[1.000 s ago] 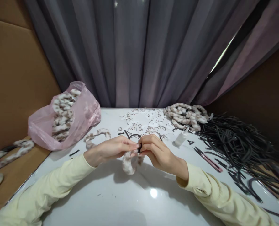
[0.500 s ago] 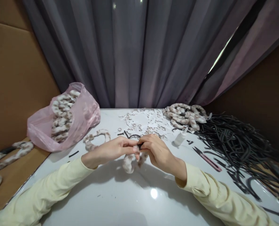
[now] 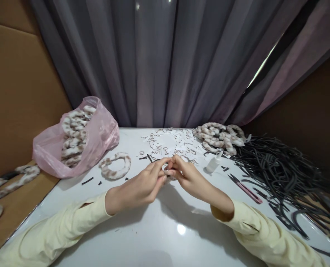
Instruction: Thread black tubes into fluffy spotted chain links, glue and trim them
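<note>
My left hand and my right hand meet fingertip to fingertip above the middle of the white table. Both pinch one small piece, the cream and brown fuzzy band. Only a sliver of it shows between the fingers, and the hands hide the rest. Just left of my left hand, a fuzzy hoop of the same cream and brown lies flat on the table. Pale yellow sleeves cover both arms.
A pink plastic bag full of fuzzy hoops sits at the left. More hoops are piled at the back right beside a heap of black bands. A small white bottle, a pink-handled cutter and paper scraps lie nearby.
The hands rose and moved a little farther away, and my left hand turned its back to me. The fuzzy band that hung below the fingers is now hidden, and the hoop on the table shows fully.
</note>
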`<state>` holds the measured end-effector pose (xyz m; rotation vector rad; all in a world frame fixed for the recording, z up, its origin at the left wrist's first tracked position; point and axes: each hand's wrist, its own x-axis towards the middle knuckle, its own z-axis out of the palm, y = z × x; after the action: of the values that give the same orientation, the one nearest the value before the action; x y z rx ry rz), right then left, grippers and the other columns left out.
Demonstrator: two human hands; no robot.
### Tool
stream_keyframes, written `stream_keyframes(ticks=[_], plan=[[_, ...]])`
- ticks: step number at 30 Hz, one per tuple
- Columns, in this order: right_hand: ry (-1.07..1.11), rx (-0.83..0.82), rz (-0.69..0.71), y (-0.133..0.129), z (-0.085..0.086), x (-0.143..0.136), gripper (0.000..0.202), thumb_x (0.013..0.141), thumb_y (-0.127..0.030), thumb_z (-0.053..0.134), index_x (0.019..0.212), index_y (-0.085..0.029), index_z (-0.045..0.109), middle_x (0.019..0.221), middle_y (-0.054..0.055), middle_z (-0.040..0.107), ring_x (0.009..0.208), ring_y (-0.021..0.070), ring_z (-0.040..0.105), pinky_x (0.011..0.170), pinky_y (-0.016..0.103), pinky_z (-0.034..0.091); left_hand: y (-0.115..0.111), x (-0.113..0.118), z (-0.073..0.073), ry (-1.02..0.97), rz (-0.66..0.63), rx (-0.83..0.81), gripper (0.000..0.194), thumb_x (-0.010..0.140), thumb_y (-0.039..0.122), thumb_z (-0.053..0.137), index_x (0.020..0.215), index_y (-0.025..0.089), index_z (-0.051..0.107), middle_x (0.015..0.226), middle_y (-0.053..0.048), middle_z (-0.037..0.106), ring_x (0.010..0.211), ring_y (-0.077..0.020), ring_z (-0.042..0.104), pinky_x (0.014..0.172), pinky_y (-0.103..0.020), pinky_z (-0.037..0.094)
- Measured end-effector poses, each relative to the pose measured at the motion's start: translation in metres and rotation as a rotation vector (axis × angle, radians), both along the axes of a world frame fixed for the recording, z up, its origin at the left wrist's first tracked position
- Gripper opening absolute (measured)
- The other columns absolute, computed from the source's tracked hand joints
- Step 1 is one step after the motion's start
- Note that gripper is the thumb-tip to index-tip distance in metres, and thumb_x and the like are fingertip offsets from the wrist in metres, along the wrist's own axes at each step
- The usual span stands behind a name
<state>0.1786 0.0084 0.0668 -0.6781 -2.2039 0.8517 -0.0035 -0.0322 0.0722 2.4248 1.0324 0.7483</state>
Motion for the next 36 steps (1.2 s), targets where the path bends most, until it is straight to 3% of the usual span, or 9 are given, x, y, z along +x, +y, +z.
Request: stream_keyframes(ticks=[4, 7, 10, 14, 17, 22, 25, 29, 36], plan=[[-0.058, -0.212, 0.078, 0.003, 0.005, 0.004, 0.005, 0.089, -0.015, 0.044, 0.092, -0.018, 0.043, 0.075, 0.002, 0.063, 0.069, 0.0139, 0.059, 0.058, 0.023, 0.045, 0.000, -0.001, -0.008, 0.066, -0.032, 0.189, 0.052, 0.092, 0.018, 0.033, 0.140, 0.016, 0.012, 0.124, -0.021, 0.049, 0.110, -0.0244, 0.052, 0.086, -0.039, 0.048], [-0.221, -0.031, 0.025, 0.004, 0.007, 0.005, 0.009, 0.088, -0.013, 0.046, 0.088, -0.017, 0.055, 0.073, 0.003, 0.063, 0.069, 0.0156, 0.056, 0.061, 0.027, 0.044, 0.002, -0.001, -0.012, 0.144, -0.040, 0.385, 0.053, 0.090, 0.013, 0.033, 0.140, 0.015, 0.014, 0.116, -0.019, 0.053, 0.101, -0.0252, 0.055, 0.080, -0.040, 0.050], [-0.308, 0.232, -0.077, 0.002, 0.008, 0.004, 0.020, 0.085, -0.006, 0.045, 0.075, -0.017, 0.059, 0.072, 0.004, 0.062, 0.073, 0.0176, 0.049, 0.068, 0.031, 0.041, 0.005, -0.001, -0.014, 0.237, -0.041, 0.587, 0.054, 0.087, 0.004, 0.030, 0.139, 0.010, 0.015, 0.091, -0.013, 0.057, 0.081, -0.0220, 0.055, 0.067, -0.037, 0.050], [-0.300, 0.210, -0.167, -0.001, 0.003, 0.001, 0.022, 0.081, 0.000, 0.043, 0.075, -0.016, 0.056, 0.072, 0.003, 0.061, 0.065, 0.0148, 0.050, 0.060, 0.026, 0.039, 0.010, 0.000, -0.019, 0.303, -0.035, 0.730, 0.051, 0.085, -0.002, 0.027, 0.134, 0.007, 0.021, 0.078, -0.008, 0.054, 0.071, -0.0200, 0.052, 0.064, -0.036, 0.048], [-0.234, 0.230, -0.172, 0.001, -0.002, 0.000, 0.020, 0.082, -0.001, 0.043, 0.080, -0.016, 0.056, 0.075, 0.003, 0.060, 0.066, 0.0142, 0.053, 0.059, 0.024, 0.040, 0.012, 0.000, -0.018, 0.187, 0.013, 0.540, 0.041, 0.088, 0.006, 0.030, 0.129, 0.011, 0.029, 0.086, -0.011, 0.058, 0.079, -0.0212, 0.056, 0.070, -0.036, 0.048], [-0.200, 0.450, -0.157, 0.003, -0.008, 0.000, 0.019, 0.088, -0.006, 0.040, 0.094, -0.013, 0.056, 0.083, 0.007, 0.059, 0.069, 0.0151, 0.055, 0.059, 0.025, 0.044, 0.015, -0.004, 0.007, -0.105, 0.144, -0.362, 0.033, 0.087, 0.032, 0.046, 0.117, 0.018, 0.043, 0.085, -0.004, 0.066, 0.072, -0.0170, 0.058, 0.064, -0.028, 0.044], [-0.164, 0.650, -0.163, 0.001, -0.008, 0.000, 0.019, 0.089, -0.007, 0.039, 0.095, -0.012, 0.056, 0.089, 0.010, 0.061, 0.076, 0.0177, 0.057, 0.062, 0.027, 0.046, 0.018, -0.009, 0.024, -0.170, 0.082, -0.682, 0.025, 0.083, 0.037, 0.050, 0.094, 0.017, 0.058, 0.067, 0.001, 0.061, 0.063, -0.0135, 0.053, 0.062, -0.025, 0.041], [-0.130, 0.856, -0.180, -0.002, -0.006, -0.001, 0.017, 0.090, -0.008, 0.041, 0.095, -0.010, 0.056, 0.090, 0.012, 0.063, 0.078, 0.0185, 0.059, 0.059, 0.027, 0.047, 0.020, -0.013, 0.030, -0.248, -0.036, -0.802, 0.034, 0.083, 0.037, 0.046, 0.067, 0.014, 0.065, 0.060, 0.000, 0.058, 0.062, -0.0128, 0.050, 0.066, -0.025, 0.039], [-0.102, 0.892, -0.156, -0.003, -0.003, 0.001, 0.016, 0.091, -0.010, 0.041, 0.094, -0.010, 0.056, 0.088, 0.011, 0.064, 0.075, 0.0169, 0.060, 0.056, 0.026, 0.047, 0.018, -0.013, 0.026, -0.260, -0.002, -0.816, 0.034, 0.082, 0.039, 0.050, 0.082, 0.013, 0.072, 0.055, 0.000, 0.055, 0.052, -0.0100, 0.044, 0.053, -0.023, 0.033]])
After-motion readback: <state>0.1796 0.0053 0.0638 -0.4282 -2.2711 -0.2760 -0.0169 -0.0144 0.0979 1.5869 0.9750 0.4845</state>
